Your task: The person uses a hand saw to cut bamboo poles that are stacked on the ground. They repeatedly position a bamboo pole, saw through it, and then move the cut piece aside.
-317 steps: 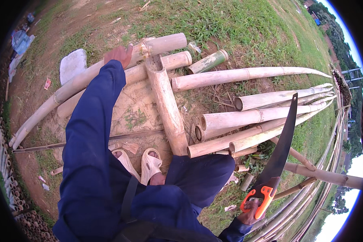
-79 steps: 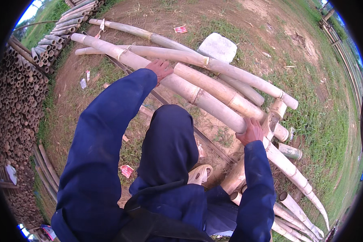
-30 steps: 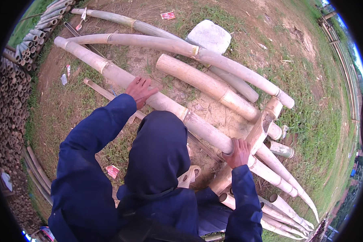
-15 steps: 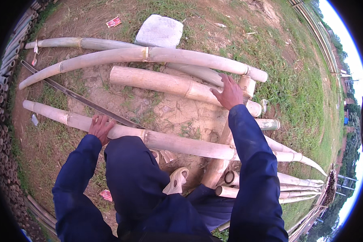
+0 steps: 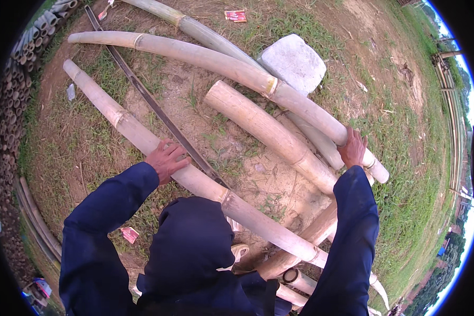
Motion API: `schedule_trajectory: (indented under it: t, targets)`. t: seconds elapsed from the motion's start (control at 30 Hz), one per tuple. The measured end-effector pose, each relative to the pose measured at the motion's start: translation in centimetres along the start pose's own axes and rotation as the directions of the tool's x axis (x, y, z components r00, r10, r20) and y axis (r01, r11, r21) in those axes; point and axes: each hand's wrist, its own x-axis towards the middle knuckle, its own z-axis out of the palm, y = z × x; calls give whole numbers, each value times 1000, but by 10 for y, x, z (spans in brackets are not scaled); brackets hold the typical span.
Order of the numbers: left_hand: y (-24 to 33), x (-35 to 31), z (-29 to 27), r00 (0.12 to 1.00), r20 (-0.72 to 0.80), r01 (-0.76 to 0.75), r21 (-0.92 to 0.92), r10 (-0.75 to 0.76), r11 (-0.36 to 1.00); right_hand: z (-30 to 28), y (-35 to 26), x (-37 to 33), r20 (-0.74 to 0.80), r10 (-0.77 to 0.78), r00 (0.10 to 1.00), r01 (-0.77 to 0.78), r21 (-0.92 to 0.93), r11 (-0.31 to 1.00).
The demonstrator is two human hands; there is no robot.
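- Block point(image 5: 292, 64): pale, on the ground, far side of the work area. All places are given from it.
- Stub point(image 5: 303, 283): hollow tube, on the person's side of the block, well apart from it. The open end faces left; the bore is dark, so its contents cannot be told.
- Stack point(image 5: 13, 97): many hollow tubes, well left of the block, round open ends facing outward.
- Left hand point(image 5: 166, 159): half-open, laid over the near pole, fingers slightly spread and in contact; firmness of hold cannot be told.
- Near pole point(image 5: 263, 222): nearer the person than the block, slanting from far left to near right. Its right portion crosses over the cross log point(image 5: 321, 224).
- Right hand point(image 5: 353, 148): fingers closed around the far pole, near the end to the right of the block.
- Far pole point(image 5: 237, 68): passes just beside the block, on the person's side.
- Short log point(image 5: 268, 131): thick, between the two poles, nearer the person than the block.
- Strip point(image 5: 142, 91): long, dark, on the ground left of the block.
- Ground point(image 5: 179, 79): bare earth toward the person from the block; grass point(image 5: 395, 226) to the right.
- Wrapper point(image 5: 235, 16): red, left of the block and slightly beyond it.
- Surroundings: outdoors; trees and sky far right of the block.
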Motion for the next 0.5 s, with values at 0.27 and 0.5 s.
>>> schedule_trajectory:
  t: [0.27, 0.5]
  targets:
    - [-5, 19, -28, 955, 296, 24, -139, 19, 990, -120, 18, -26, -233, -153, 960, 135, -92, 987]
    - [-64, 80, -37, 592, 407, -114, -812, -696, -572, -164, -23, -170, -132, -267, 955, 283, 121, 951]
